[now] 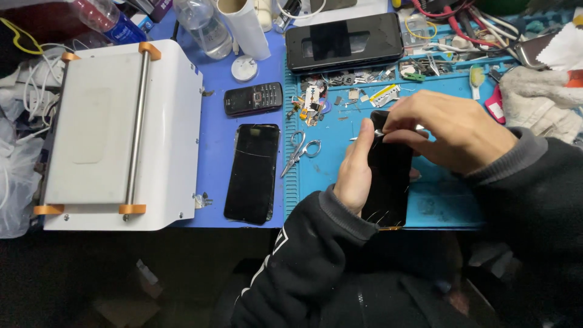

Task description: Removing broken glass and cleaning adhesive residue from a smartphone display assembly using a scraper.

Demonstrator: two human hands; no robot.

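Observation:
A black smartphone (388,182) with a cracked screen lies on the blue work mat (437,203) near the table's front edge. My left hand (354,167) grips its left side, thumb pressed along the edge. My right hand (452,130) hovers over the phone's top end and pinches a thin metal tool (371,134) whose tip touches the upper left corner of the screen. Both sleeves are black.
Another cracked black phone (252,173) and a small keypad phone (252,98) lie left of the mat. Scissors (300,149) rest on the mat's left edge. A white machine (121,127) fills the left; a black phone-shaped tray (344,41), bottles, cables and small parts crowd the back.

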